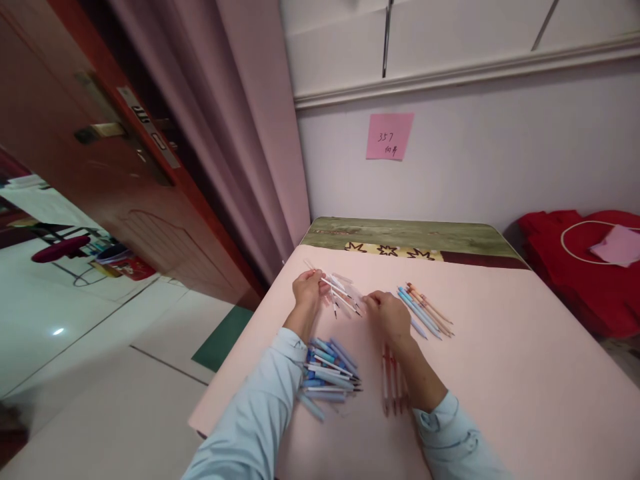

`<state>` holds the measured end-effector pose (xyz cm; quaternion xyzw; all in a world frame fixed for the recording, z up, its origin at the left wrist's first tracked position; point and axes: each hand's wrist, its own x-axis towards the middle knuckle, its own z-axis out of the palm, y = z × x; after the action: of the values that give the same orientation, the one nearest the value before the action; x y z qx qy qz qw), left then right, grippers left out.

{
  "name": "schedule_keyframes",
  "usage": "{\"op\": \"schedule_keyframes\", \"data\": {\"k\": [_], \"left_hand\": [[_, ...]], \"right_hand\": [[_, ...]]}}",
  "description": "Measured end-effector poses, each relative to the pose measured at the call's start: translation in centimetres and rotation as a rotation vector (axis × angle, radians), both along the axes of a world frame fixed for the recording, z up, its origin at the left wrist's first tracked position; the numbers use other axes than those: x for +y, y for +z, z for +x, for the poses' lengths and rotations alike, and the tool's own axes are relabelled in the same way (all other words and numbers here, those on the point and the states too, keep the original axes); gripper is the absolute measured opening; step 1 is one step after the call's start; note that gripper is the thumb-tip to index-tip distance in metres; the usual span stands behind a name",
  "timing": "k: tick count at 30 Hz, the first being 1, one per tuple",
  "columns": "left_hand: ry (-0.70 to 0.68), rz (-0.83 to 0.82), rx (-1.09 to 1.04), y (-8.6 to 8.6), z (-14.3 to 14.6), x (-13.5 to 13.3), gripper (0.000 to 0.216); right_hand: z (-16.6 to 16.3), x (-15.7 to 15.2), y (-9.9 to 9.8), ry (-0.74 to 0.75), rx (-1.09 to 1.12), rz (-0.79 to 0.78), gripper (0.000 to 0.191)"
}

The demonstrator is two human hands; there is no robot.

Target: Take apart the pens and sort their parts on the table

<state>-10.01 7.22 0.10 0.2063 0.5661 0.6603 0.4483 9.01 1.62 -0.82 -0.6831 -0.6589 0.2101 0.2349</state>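
My left hand (307,291) is closed, its fingertips pinching a thin white pen refill (336,287) that points right with a dark tip. Below and around it lie more white refills and some pale, clear pieces, partly overlapping. My right hand (391,319) is closed with fingertips together just right of these; what it pinches is blurred. Near my left forearm lies a pile of blue and white pens (330,377). Reddish-and-clear pens (393,383) lie side by side, partly under my right wrist. Beyond that hand is a row of blue and orange pens (425,310).
The table (500,373) has a pale pink cover, with a green wooden-looking strip (415,231) at its far edge. A wall with a pink note (390,137) stands behind. Red cloth (565,273) lies at the right; a curtain (235,120) and brown door (125,167) stand left.
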Motion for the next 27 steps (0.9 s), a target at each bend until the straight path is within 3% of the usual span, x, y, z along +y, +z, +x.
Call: {"op": "schedule_keyframes", "data": {"k": [6,17,23,27], "left_hand": [[-0.095,-0.055,0.153,-0.7,2.0,2.2,0.015],[-0.116,-0.197,0.431,1.5,0.8,3.8,0.014],[-0.385,-0.406,0.609,1.3,0.6,2.2,0.010],[-0.511,-0.494,0.721,0.9,1.7,1.9,0.022]], "right_hand": [[-0.8,0.4,-1.1,0.078,0.027,0.026,0.023],[-0.7,0.7,-1.3,0.065,0.021,-0.049,0.022],[-0.4,0.9,-1.6,0.103,0.048,-0.036,0.015],[-0.5,1.0,-1.6,0.079,0.109,0.038,0.012]]}}
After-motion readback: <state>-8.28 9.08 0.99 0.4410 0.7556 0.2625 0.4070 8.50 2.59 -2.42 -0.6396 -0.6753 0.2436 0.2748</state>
